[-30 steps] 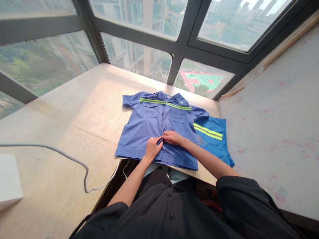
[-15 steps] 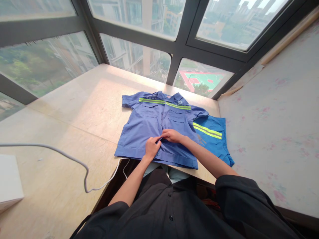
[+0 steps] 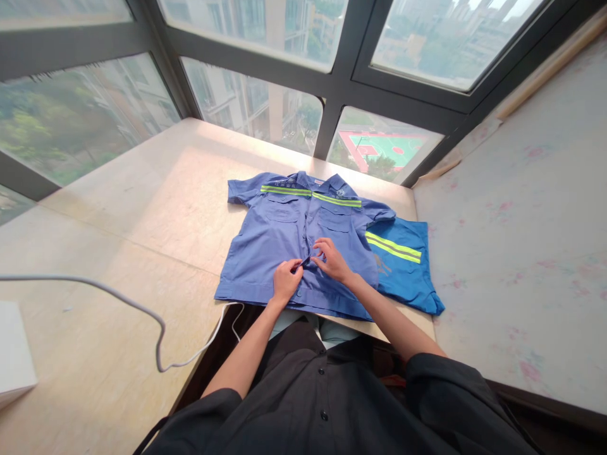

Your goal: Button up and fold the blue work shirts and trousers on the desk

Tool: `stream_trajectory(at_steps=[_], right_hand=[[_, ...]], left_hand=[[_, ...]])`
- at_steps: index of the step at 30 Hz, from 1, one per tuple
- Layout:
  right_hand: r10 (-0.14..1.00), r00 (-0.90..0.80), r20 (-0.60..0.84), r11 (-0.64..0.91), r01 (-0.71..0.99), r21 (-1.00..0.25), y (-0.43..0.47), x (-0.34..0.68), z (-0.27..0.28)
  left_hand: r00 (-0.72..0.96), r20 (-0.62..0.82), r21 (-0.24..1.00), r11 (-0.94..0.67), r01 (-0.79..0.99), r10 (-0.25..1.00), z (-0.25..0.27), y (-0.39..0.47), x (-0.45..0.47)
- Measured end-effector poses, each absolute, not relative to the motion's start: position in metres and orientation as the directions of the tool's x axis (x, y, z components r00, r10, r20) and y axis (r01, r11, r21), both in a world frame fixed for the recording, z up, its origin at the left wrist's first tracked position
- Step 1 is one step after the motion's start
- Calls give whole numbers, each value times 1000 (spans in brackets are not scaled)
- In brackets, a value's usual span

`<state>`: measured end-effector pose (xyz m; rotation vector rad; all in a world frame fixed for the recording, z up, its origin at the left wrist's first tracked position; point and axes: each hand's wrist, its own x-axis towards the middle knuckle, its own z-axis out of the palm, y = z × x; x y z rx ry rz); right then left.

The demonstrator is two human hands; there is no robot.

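Note:
A blue short-sleeved work shirt (image 3: 265, 243) with a yellow-green reflective stripe across the chest lies spread face up, collar toward the window. My left hand (image 3: 286, 280) pinches the edge of its front placket, low down, and lifts it a little. Just to the right, my right hand (image 3: 332, 260) hovers over the placket with thumb and fingers apart. Its fingertips are close to the raised edge; whether they touch it is hard to make out. Below my left hand a button (image 3: 299, 293) shows near the hem.
A brighter blue folded garment (image 3: 403, 278) with a reflective stripe lies partly under the shirt's right side. A grey-white cable (image 3: 118, 292) crosses the pale tabletop (image 3: 123, 253) at left, near a white box (image 3: 15, 347). Windows stand behind; a flowered wall (image 3: 512, 253) borders the right.
My right hand has let go of the placket, its fingers spreading as it shifted slightly right. My left hand still pinches the edge. The view has moved a little.

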<state>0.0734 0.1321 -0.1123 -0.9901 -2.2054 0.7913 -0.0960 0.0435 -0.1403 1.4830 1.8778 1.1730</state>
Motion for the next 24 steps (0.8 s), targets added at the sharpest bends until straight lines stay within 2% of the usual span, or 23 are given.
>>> stream_trajectory(at_steps=[2,4,6,9,14,19,24], right_hand=[[883,-431,186,394,465,-792,121,73,-111],[915,-401,-54,142,444,-885,112,70,-112],[852,-428,-301,-127,390,-912,106,66,-113],[788,-420,-449,-341,308,-888,105,60,-115],[778,-403,-482,-387,298,-873,112,53,-113],[789,-392,-474,-354,341,-871,116,47,-114],[826,-382,-414,-273,371,-888,115,44,-113]], left_hand=[[-308,135,850,49,525,942,-140,43,-96],[-308,134,860,44,509,942,-139,42,-97],[-309,133,871,38,489,942,-139,41,-97],[-310,120,885,40,463,943,-137,41,-98],[-297,130,881,27,472,946,-137,41,-100],[-288,142,877,14,480,947,-133,40,-99],[-287,66,897,70,437,956,-126,45,-100]])
